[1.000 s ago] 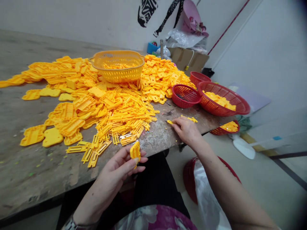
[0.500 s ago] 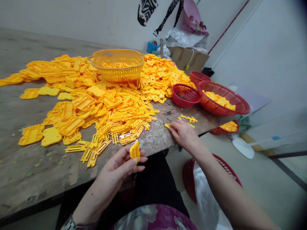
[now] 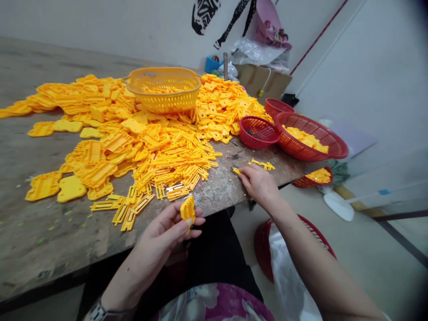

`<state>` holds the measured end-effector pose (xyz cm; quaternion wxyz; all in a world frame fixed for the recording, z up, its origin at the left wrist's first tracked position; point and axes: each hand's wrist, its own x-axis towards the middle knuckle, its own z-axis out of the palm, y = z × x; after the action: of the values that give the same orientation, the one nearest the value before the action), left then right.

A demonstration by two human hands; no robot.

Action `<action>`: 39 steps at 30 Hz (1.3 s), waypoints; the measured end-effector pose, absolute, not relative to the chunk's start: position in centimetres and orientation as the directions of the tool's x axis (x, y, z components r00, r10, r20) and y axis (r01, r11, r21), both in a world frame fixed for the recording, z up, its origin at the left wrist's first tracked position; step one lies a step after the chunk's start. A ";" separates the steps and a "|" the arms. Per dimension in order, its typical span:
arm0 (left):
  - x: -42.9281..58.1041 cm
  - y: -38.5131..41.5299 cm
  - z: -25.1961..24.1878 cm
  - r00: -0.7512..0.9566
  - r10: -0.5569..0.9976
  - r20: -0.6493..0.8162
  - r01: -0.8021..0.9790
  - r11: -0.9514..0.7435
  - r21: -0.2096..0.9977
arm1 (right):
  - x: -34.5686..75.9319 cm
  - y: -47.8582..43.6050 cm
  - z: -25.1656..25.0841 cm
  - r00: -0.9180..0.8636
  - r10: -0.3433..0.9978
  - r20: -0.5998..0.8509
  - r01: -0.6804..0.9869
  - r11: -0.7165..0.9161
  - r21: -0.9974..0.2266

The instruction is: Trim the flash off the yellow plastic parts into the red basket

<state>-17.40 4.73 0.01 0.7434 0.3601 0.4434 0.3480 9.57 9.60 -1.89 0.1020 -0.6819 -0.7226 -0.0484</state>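
Note:
Between thumb and fingers, my left hand grips a yellow plastic plate with moulded ridges, held upright just off the table's front edge. My right hand is over the table near its right edge, fingertips pinched on a small yellow plastic piece. Just behind that hand lie several thin yellow plastic bits. A heap of slim, slotted yellow strips spreads over the table to the left of my right hand. Wider yellow ridged plates lie further left, some face up and some face down.
A yellow basket sits on the heap. Small red baskets and a wide red basket of yellow parts stand at the table's right end. On the floor is a red bin with a white liner. A cardboard box stands behind.
My right hand has shifted slightly to the right, with the small yellow piece at its fingertips. My left hand still holds the yellow plate in nearly the same place.

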 end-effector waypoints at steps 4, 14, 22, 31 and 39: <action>-17.6 4.7 -0.2 0.375 0.833 -0.406 -0.201 0.500 0.842 | 9.6 9.6 -2.0 -0.044 0.972 0.232 0.997 0.059 -0.057; -17.8 4.8 -0.6 0.406 0.825 -0.393 -0.199 0.500 0.843 | 10.6 8.6 -1.7 -0.055 0.962 0.268 0.981 0.103 -0.165; -17.4 4.8 -0.3 0.386 0.833 -0.397 -0.210 0.499 0.841 | 10.4 7.9 -1.7 -0.090 0.976 0.199 0.984 0.118 -0.136; -17.5 4.9 -0.3 0.405 0.824 -0.396 -0.196 0.501 0.843 | 10.3 8.2 -1.9 -0.075 0.978 0.197 0.988 0.099 -0.117; -17.4 4.8 -0.4 0.401 0.828 -0.393 -0.192 0.495 0.847 | 9.8 8.2 -2.2 -0.047 0.971 0.234 0.986 0.083 -0.147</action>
<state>-17.43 4.78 -0.42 0.7506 0.3700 0.4292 0.3398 9.82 8.21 -2.18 0.1370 -0.6766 -0.7230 -0.0267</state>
